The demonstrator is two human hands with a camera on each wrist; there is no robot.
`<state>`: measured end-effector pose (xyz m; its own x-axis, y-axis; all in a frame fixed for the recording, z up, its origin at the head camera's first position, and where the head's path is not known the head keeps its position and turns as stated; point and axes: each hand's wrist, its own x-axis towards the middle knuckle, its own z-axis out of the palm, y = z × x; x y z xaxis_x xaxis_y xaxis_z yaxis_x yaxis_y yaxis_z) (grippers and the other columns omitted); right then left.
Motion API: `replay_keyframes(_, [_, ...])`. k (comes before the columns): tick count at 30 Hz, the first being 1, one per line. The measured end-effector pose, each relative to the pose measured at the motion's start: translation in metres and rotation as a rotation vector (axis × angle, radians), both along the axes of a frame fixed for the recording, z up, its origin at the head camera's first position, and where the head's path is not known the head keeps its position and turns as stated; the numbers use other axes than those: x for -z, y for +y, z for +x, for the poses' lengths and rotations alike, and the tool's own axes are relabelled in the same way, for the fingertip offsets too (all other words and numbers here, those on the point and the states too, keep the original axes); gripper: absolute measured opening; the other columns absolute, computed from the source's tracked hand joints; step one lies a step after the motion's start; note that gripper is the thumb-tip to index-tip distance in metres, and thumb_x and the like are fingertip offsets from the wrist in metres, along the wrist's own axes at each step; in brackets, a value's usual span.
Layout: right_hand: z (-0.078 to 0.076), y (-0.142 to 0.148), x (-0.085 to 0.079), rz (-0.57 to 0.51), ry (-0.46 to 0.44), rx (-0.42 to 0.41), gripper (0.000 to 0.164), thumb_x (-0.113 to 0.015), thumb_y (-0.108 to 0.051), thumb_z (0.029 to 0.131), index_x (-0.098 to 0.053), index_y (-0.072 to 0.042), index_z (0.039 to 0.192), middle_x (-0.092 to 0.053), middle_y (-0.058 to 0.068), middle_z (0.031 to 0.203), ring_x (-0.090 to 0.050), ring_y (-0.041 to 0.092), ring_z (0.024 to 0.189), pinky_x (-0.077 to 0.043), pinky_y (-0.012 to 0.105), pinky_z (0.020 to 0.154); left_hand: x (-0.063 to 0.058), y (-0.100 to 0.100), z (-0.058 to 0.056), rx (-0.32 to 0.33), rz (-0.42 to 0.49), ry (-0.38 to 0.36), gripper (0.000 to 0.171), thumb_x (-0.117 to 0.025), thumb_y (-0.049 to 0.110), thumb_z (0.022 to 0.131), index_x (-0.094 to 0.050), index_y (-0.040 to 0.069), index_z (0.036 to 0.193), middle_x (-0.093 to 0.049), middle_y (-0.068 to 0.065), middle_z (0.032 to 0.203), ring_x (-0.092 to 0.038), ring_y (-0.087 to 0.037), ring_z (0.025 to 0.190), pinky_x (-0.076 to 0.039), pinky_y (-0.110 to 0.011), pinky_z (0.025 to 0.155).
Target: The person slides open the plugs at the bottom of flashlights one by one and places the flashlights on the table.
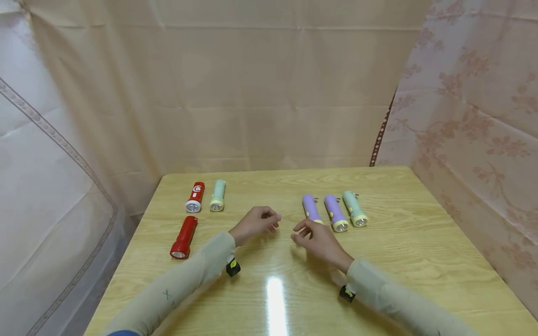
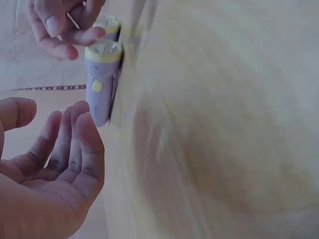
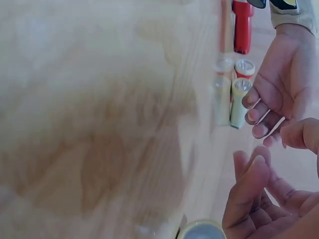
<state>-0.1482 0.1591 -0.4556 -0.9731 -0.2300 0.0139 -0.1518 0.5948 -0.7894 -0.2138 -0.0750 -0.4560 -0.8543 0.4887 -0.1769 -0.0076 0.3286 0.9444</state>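
Observation:
Over the middle of the table, my left hand (image 1: 256, 224) is loosely bent and holds nothing. Facing it, my right hand (image 1: 320, 241) hovers with relaxed fingers and nothing between them. Just beyond the right hand lies a purple flashlight (image 1: 310, 206), its yellow-rimmed head partly hidden by that hand in the head view. A second purple flashlight (image 1: 335, 212) and a mint green flashlight (image 1: 355, 207) lie to its right. On the left side are a red flashlight with a white head (image 1: 196, 196), another mint green flashlight (image 1: 218, 195) and a larger all-red flashlight (image 1: 184, 237).
The wooden table (image 1: 269, 186) has a bright light reflection near its front. A beige curtain (image 1: 269, 93) hangs behind it, with patterned cloth (image 1: 475, 116) on the right and pale cloth (image 1: 50, 186) on the left. Small black devices (image 1: 233, 268) sit at both wrists.

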Motion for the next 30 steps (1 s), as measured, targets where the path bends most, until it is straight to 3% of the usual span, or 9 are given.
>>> replay_keyframes(5, [0.007, -0.004, 0.002, 0.009, -0.017, -0.043, 0.018, -0.075, -0.028, 0.094, -0.07, -0.014, 0.104, -0.07, -0.006, 0.085, -0.061, 0.014, 0.072, -0.051, 0.029, 0.063, 0.001, -0.007, 0.016, 0.023, 0.0, -0.011, 0.036, -0.061, 0.033, 0.105, -0.067, -0.001, 0.117, -0.069, -0.013, 0.104, -0.07, -0.031, 0.094, -0.06, -0.043, 0.083])
replay_keyframes(13, [0.012, -0.008, 0.007, 0.004, -0.015, -0.083, 0.019, -0.075, -0.03, 0.095, -0.07, -0.014, 0.104, -0.07, -0.006, 0.086, -0.061, 0.013, 0.074, -0.052, 0.03, 0.064, -0.002, -0.011, 0.03, 0.038, 0.002, -0.006, 0.037, -0.061, 0.033, 0.106, -0.066, -0.001, 0.118, -0.069, -0.009, 0.102, -0.069, -0.026, 0.092, -0.06, -0.041, 0.08])
replay_keyframes(22, [0.009, -0.021, 0.009, -0.016, -0.04, -0.094, 0.017, -0.074, -0.031, 0.096, -0.07, -0.016, 0.103, -0.07, -0.006, 0.087, -0.063, 0.014, 0.078, -0.054, 0.031, 0.066, -0.001, -0.027, 0.029, 0.003, -0.005, -0.008, 0.037, -0.061, 0.033, 0.106, -0.067, -0.001, 0.118, -0.068, -0.011, 0.104, -0.069, -0.027, 0.093, -0.06, -0.04, 0.08])
replay_keyframes(30, [0.004, -0.037, 0.003, -0.038, -0.059, -0.108, 0.018, -0.074, -0.031, 0.096, -0.071, -0.014, 0.102, -0.071, -0.005, 0.086, -0.064, 0.015, 0.079, -0.052, 0.033, 0.068, -0.011, -0.064, 0.026, -0.07, -0.037, 0.013, 0.037, -0.062, 0.033, 0.105, -0.066, 0.0, 0.121, -0.069, -0.015, 0.108, -0.069, -0.03, 0.096, -0.059, -0.044, 0.085])
